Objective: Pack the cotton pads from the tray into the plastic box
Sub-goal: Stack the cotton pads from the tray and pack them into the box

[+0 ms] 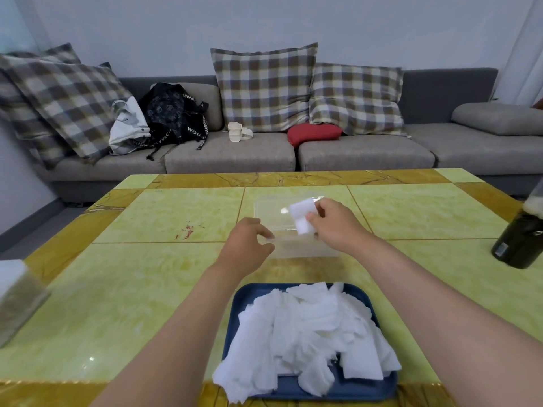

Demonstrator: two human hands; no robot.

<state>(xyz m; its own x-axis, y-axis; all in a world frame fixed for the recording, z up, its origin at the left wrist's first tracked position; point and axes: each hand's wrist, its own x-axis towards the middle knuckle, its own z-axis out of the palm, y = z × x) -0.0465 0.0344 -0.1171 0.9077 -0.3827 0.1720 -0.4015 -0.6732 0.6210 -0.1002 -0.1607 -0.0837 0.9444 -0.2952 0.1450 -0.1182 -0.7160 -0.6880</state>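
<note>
Two hands work over the table [147, 289], with one blue tray [364, 387], one clear plastic box [305, 248] and one dark bottle [520, 239] at 3 o'clock. The tray sits at 6 o'clock and holds a loose heap of cotton pads [308, 333], too jumbled to count. The box stands just past it toward 12 o'clock, its lid [270, 210] flipped open away from the person. The left hand [248, 245] reaches forward, knuckles up, with thumb and forefinger pinching the box's rim at its 9 o'clock side. The right hand [335, 223] is raised over the box's 2 o'clock corner, thumb and fingers clamped on a small white stack [301, 218] of pads that juts out toward 10 o'clock above the open box.
</note>
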